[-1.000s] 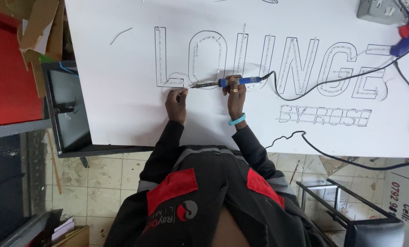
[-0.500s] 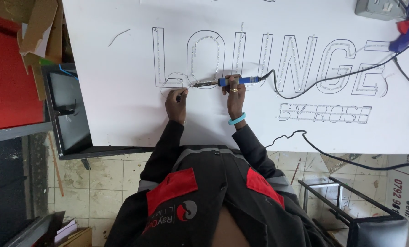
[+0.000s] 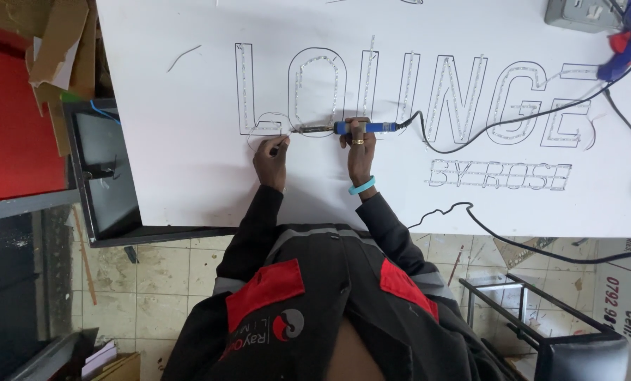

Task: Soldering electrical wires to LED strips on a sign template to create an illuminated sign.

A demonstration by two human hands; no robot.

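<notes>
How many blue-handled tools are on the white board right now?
2: a blue-handled soldering iron held in the right hand at the board's middle, and a blue glue gun at the top right corner; others may lie out of frame.

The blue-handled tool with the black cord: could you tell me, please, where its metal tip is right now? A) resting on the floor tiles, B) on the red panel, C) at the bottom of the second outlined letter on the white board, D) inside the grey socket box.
C: the right hand holds the blue-handled tool flat on the white board, its tip by the left hand at that letter's base.
</notes>
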